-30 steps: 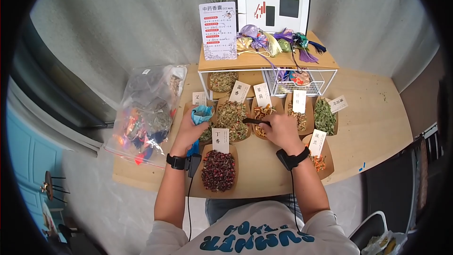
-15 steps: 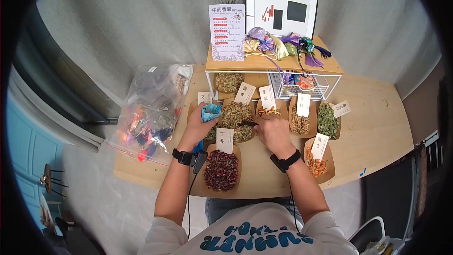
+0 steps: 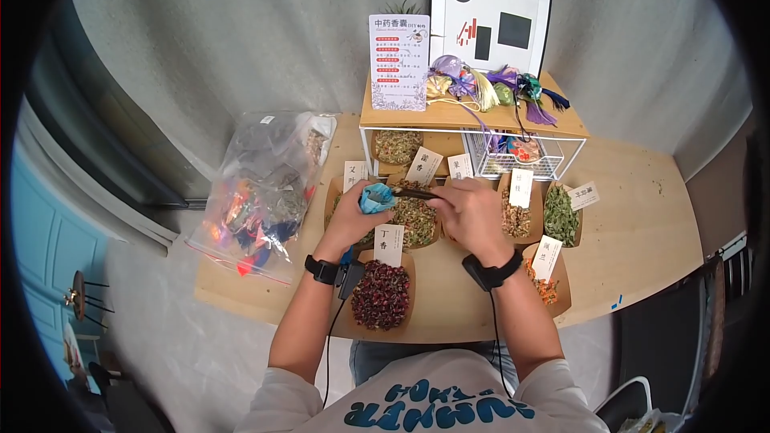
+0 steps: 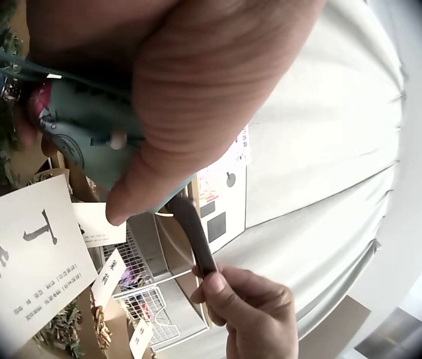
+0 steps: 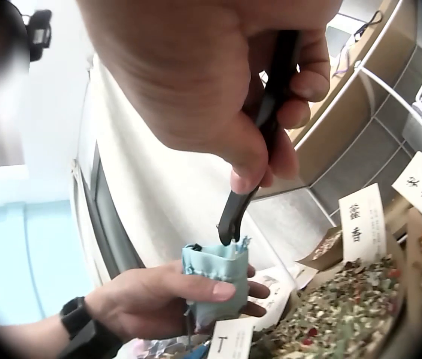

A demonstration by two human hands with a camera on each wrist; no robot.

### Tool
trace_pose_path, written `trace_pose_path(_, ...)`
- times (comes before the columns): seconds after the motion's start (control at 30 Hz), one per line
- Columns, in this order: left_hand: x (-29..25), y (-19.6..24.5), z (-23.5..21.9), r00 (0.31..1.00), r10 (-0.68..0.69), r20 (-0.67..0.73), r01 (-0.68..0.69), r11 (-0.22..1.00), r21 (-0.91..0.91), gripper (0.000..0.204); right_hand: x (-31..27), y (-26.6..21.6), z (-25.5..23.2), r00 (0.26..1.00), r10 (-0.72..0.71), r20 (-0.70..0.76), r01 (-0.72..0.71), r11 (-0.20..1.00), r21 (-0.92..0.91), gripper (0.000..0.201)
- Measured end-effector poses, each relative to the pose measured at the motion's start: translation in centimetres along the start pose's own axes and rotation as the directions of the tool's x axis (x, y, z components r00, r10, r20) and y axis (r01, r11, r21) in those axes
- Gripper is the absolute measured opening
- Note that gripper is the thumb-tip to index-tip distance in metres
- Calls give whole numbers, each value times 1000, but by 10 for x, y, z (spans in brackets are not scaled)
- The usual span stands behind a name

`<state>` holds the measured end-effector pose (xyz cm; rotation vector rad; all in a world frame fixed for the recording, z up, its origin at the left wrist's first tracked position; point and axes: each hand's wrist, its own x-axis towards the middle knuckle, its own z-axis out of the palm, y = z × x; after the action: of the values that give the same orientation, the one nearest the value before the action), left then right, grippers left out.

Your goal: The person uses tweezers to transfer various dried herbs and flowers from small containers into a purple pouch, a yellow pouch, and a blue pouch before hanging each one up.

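Observation:
A small light-blue drawstring pouch [image 3: 375, 198] is gripped by my left hand [image 3: 346, 223], its mouth standing open in the right wrist view. My right hand [image 3: 473, 216] pinches the handle of a dark spoon [image 3: 415, 193]. In the right wrist view the spoon's end [image 5: 231, 224] is at the pouch's mouth [image 5: 218, 254]; what it carries cannot be made out. Below both hands lies a tray of mixed dried herbs [image 3: 417, 223]. Nearer the body is a tray of dark red dried buds [image 3: 380, 295].
Labelled herb trays stand to the right, among them green leaves [image 3: 561, 215] and orange petals [image 3: 545, 285]. A clear plastic bag [image 3: 261, 200] lies at the left. Behind stands a wooden shelf [image 3: 473, 119] with tasselled sachets, a wire basket [image 3: 521, 162] and a sign [image 3: 399, 64].
My right hand has brought the spoon up from the mixed herbs tray to the pouch, after moving left from the neighbouring tray. My left hand keeps its grip on the pouch. The head view has shifted slightly.

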<state>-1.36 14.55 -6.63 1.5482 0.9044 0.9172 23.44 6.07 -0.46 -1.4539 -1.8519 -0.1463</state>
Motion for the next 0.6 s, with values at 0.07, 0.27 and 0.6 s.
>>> trace_pose_path(0.07,0,-3,2,1000,20,8,-20,1000,-11,52,8,-10,11,993,-99,60,99,995,6,12)
trace_pose_path(0.27,-10,-5,-8,997,28,-71,-32,998,-60,47,19,-22,-4,997,-27,69,19,994,103,15)
trace_pose_path(0.6,-25,3,-17,982,20,-189,-43,992,-118,44,-12,11,29,968,-73,240,111,983,-149,11)
